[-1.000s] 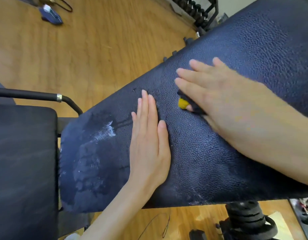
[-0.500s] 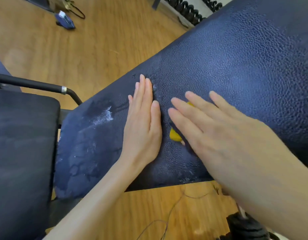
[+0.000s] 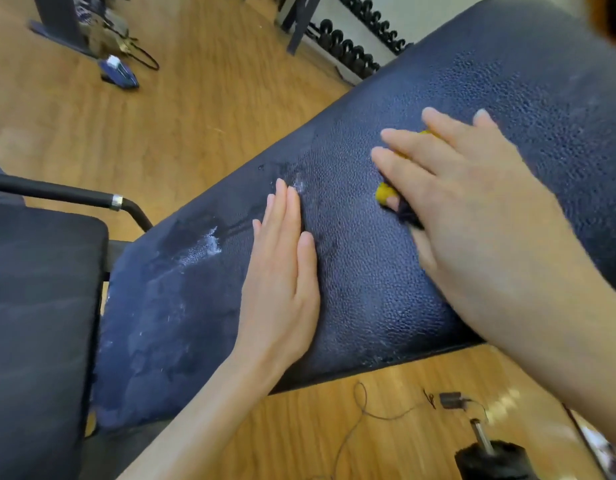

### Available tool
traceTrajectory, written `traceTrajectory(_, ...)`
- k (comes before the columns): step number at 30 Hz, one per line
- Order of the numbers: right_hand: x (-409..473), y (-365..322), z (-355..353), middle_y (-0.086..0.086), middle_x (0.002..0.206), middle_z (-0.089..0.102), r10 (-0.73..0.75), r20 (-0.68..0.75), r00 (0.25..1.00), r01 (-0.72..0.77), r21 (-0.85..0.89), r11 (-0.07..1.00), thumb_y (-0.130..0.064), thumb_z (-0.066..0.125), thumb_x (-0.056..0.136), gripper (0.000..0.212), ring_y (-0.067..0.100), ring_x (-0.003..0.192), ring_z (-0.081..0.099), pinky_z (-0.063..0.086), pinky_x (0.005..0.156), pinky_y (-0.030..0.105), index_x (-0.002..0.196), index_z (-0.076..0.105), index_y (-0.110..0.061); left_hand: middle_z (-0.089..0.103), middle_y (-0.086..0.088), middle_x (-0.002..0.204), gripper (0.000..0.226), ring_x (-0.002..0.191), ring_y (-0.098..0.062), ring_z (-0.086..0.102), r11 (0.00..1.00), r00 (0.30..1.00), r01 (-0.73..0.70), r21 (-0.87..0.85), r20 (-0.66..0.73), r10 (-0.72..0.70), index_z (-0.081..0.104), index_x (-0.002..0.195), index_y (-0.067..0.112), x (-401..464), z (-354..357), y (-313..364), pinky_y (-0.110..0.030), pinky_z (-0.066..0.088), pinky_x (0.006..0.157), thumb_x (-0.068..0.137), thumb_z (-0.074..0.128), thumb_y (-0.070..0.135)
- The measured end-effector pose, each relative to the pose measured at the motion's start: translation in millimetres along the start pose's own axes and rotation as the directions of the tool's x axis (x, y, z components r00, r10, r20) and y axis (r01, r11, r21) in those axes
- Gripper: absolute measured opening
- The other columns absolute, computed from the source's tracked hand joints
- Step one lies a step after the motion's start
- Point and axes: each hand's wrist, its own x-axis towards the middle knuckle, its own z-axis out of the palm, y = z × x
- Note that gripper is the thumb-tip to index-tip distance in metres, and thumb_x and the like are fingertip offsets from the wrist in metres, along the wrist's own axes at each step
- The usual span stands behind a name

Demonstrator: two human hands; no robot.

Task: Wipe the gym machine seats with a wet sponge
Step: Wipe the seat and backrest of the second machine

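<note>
The dark blue bench pad (image 3: 386,271) slants under both hands, its near edge just below the wrists and bare wooden floor (image 3: 161,133) beyond. The left hand (image 3: 282,271) lies flat on it, fingers straight. The right hand (image 3: 473,209) presses straight fingers over the yellow sponge (image 3: 385,194), now farther up the pad from the left hand than half a second ago.

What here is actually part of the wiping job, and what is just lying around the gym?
Part of the job:
bench pad
yellow sponge
right hand, pressing the sponge
left hand, flat on the pad

Lying about:
dumbbell rack
blue object on the floor
loose wire
</note>
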Motion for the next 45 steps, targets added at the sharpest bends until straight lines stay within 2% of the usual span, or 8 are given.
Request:
traceTrajectory(5, 6, -32, 24, 0.012, 0.122, 0.066, -0.155, 0.057, 0.986, 0.150, 0.080, 0.985, -0.019, 0.030, 0.082, 0.053, 0.040, 0.118, 0.057, 0.040, 0.102, 0.053, 0.118, 0.068, -0.008, 0.003, 0.014, 0.166, 0.055, 0.148, 0.008, -0.003, 0.999, 0.998, -0.044, -0.033, 0.052, 0.045, 0.012, 0.158, 0.021, -1, -2, -2, -0.016, -0.004, 0.120, 0.105, 0.023, 0.030)
traceTrajectory(16, -12, -53, 17, 0.014, 0.136, 0.056, -0.016, 0.045, 0.999, 0.017, -0.016, 1.000, -0.018, 0.010, 0.101, 0.058, 0.038, 0.129, 0.048, 0.023, 0.108, 0.046, 0.126, 0.060, -0.003, -0.003, 0.011, 0.166, 0.059, 0.152, -0.002, -0.004, 0.986, 0.980, -0.147, -0.073, 0.123, 0.155, 0.009, 0.157, 0.018, 3, -10, -14, -0.017, -0.005, 0.119, 0.103, 0.020, 0.037)
traceTrajectory(21, 11, -37, 32, 0.002, 0.158, 0.027, 0.288, 0.164, 0.943, -0.262, -0.164, 0.951, -0.023, 0.033, 0.094, 0.057, 0.024, 0.145, 0.025, 0.021, 0.115, 0.052, 0.151, 0.029, -0.024, -0.002, 0.010, 0.167, 0.058, 0.152, -0.003, -0.004, 0.977, 0.966, -0.192, -0.089, 0.157, 0.204, 0.009, 0.158, 0.017, 1, -15, -16, -0.017, -0.005, 0.119, 0.104, 0.022, 0.031)
traceTrajectory(25, -24, -65, 24, 0.007, 0.144, 0.049, 0.210, 0.108, 0.972, -0.204, -0.062, 0.977, -0.024, 0.027, 0.099, 0.047, 0.033, 0.136, 0.041, 0.024, 0.113, 0.050, 0.136, 0.054, -0.013, -0.001, 0.006, 0.167, 0.057, 0.153, -0.006, -0.003, 0.969, 0.950, -0.236, -0.079, 0.190, 0.247, 0.009, 0.158, 0.014, -1, -18, -20, -0.019, -0.005, 0.120, 0.104, 0.022, 0.029)
traceTrajectory(29, -7, -24, 58, -0.012, 0.162, -0.001, 0.497, 0.210, 0.842, -0.457, -0.214, 0.863, -0.048, 0.012, 0.100, 0.055, 0.014, 0.149, -0.005, 0.011, 0.118, 0.047, 0.152, -0.005, -0.040, -0.002, 0.006, 0.167, 0.056, 0.153, -0.006, -0.004, 0.959, 0.942, -0.273, -0.070, 0.185, 0.281, 0.005, 0.157, 0.019, -2, -18, -23, -0.019, -0.006, 0.120, 0.105, 0.022, 0.027)
traceTrajectory(34, -44, -91, 19, 0.010, 0.144, 0.048, 0.293, 0.047, 0.955, -0.289, -0.076, 0.954, -0.012, 0.035, 0.100, 0.040, 0.032, 0.135, 0.042, 0.026, 0.112, 0.049, 0.135, 0.054, -0.005, 0.000, 0.000, 0.167, 0.056, 0.153, -0.010, -0.004, 0.951, 0.928, -0.305, -0.046, 0.209, 0.308, 0.004, 0.157, 0.014, 0, -20, -27, -0.020, -0.005, 0.121, 0.105, 0.022, 0.027)
traceTrajectory(39, -27, -22, 17, -0.015, 0.157, 0.024, 0.506, 0.092, 0.858, -0.498, -0.097, 0.862, -0.043, 0.012, 0.105, 0.047, 0.007, 0.146, 0.016, 0.013, 0.120, 0.035, 0.151, 0.019, -0.038, -0.002, 0.001, 0.168, 0.058, 0.153, -0.010, -0.004, 0.940, 0.913, -0.340, -0.026, 0.231, 0.336, 0.008, 0.159, 0.011, 1, -23, -32, -0.023, -0.004, 0.122, 0.105, 0.023, 0.027)
traceTrajectory(45, -48, -93, 11, 0.010, 0.142, 0.051, 0.304, -0.067, 0.950, -0.310, -0.143, 0.940, -0.013, 0.042, 0.099, 0.038, 0.033, 0.133, 0.045, 0.025, 0.112, 0.052, 0.132, 0.056, -0.004, 0.003, -0.006, 0.167, 0.057, 0.154, -0.012, -0.002, 0.940, 0.919, -0.340, -0.015, 0.206, 0.335, 0.009, 0.157, 0.007, 2, -20, -34, -0.022, -0.004, 0.121, 0.106, 0.021, 0.028)
